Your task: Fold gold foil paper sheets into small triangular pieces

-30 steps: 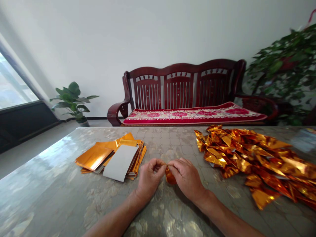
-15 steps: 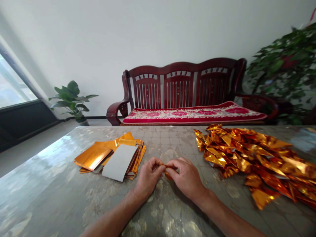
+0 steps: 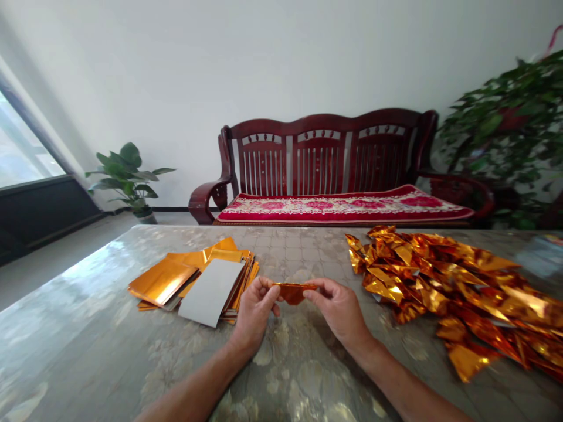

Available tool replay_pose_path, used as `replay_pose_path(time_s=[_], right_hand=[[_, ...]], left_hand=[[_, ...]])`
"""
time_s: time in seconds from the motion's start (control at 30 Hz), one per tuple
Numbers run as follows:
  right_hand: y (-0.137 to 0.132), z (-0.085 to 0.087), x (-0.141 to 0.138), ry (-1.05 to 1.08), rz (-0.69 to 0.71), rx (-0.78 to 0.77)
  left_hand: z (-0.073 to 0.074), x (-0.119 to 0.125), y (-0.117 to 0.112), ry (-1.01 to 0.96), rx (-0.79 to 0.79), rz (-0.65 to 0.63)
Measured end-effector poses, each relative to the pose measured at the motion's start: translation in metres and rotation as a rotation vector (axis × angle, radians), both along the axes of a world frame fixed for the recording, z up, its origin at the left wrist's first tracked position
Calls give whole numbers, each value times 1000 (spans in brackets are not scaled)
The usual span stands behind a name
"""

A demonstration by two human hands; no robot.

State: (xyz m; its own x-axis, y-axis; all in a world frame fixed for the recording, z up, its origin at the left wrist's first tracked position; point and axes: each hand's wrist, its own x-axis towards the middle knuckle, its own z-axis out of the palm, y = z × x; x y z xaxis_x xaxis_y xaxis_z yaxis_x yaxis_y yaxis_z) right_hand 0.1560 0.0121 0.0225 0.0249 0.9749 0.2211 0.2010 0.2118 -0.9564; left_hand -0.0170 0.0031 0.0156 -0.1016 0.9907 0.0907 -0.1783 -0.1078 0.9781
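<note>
Between my two hands a small folded piece of gold foil paper (image 3: 292, 293) is held level above the table, its lower edge tapering. My left hand (image 3: 255, 310) pinches its left end between thumb and fingers. At the other end, the thumb and forefinger of my right hand (image 3: 339, 308) grip it the same way. Just left of my hands lies a loose stack of gold foil sheets (image 3: 165, 280), with a grey-white sheet back (image 3: 212, 291) facing up on top. On the right a heap of folded gold foil pieces (image 3: 433, 275) spreads over the table.
The table (image 3: 118, 357) has a glossy patterned cover. Beyond its far edge stands a dark red wooden bench (image 3: 316, 158) with a red floral cushion (image 3: 347, 205). Potted plants (image 3: 127, 176) stand at left and right. A clear plastic item (image 3: 543, 258) lies at the far right edge.
My hands have drawn apart, and more of the folded foil paper shows between them. Earlier my fingertips nearly met over it. The stack and the heap look the same.
</note>
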Motion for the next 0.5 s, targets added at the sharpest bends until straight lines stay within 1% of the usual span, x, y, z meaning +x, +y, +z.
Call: replay_pose_path(time_s=[0.13,0.23,0.3,0.4,0.5], right_hand=[[3,0,3,56,1,-63],[5,-1,4,32,-32,-61],[6,-2,5,-19,-81,-15],[5,-3,6,-98,-133,95],[3,-2,8,-94,-77,141]], left_hand=[[3,-1,0,-31,13,-33],[2,-2,1,18,12,-65],[-1,-2,1,62,-4,-70],[-5,-2,3,102,-19,-27],[-6,-4,5,129,-31,11]])
